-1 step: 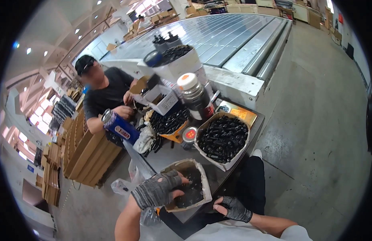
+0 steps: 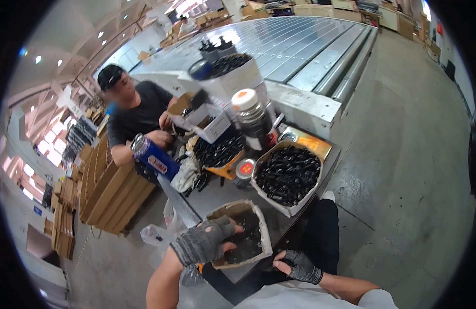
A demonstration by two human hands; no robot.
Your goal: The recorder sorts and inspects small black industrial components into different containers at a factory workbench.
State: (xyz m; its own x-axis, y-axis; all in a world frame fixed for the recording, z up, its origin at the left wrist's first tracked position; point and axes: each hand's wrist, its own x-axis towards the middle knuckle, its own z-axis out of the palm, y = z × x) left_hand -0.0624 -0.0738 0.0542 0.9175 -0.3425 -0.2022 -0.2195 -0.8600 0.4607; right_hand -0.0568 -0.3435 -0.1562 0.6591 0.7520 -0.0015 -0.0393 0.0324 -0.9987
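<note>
My left hand (image 2: 209, 240), in a grey knit fingerless glove, reaches over the left side of a low cardboard box (image 2: 266, 242). Its thumb and fingers are apart inside the box, with nothing visible between them. Small dark pieces lie scattered on the bottom of that box. Just right of the box, above my lap, my right hand (image 2: 300, 267) wears a similar glove. Its fingers are curled in against the thumb; whatever they hold, if anything, is hidden. Beyond the near box stands a fuller carton (image 2: 288, 174) heaped with small black parts.
On the table (image 2: 209, 195) stand a clear jar with a white lid (image 2: 254, 118), a small red-topped tin (image 2: 245, 169), a blue can (image 2: 154, 157) and an orange-edged box of black parts (image 2: 220, 152). A co-worker (image 2: 140, 108) sits at far left. Behind lies a slatted metal surface (image 2: 279, 51).
The view has shifted very slightly. Both hands keep about the same place and pose.
</note>
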